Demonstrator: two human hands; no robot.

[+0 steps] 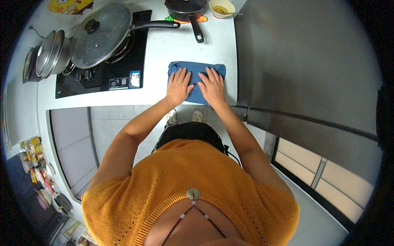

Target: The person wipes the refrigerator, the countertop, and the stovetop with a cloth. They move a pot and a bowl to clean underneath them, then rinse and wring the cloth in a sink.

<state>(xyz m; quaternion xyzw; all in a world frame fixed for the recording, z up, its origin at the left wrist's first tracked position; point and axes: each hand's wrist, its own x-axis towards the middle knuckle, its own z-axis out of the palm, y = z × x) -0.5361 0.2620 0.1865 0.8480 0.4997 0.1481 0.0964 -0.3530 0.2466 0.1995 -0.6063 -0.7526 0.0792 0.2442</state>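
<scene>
A blue cloth (196,92) lies spread on the white countertop (160,55), close to its front edge. Both hands rest flat on it, palms down. My left hand (179,86) covers the cloth's left part, fingers apart. On the right part lies my right hand (212,86), its fingers also spread. The thumbs point towards each other with a strip of cloth between them. What is under the palms is hidden.
Left is a black cooktop (101,83) with a glass-lidded pan (101,37) and a lidded metal pot (52,55). Behind the cloth stand a black saucepan (186,9) and a bowl with liquid (221,7). A tall dark panel (301,55) borders the counter's right side.
</scene>
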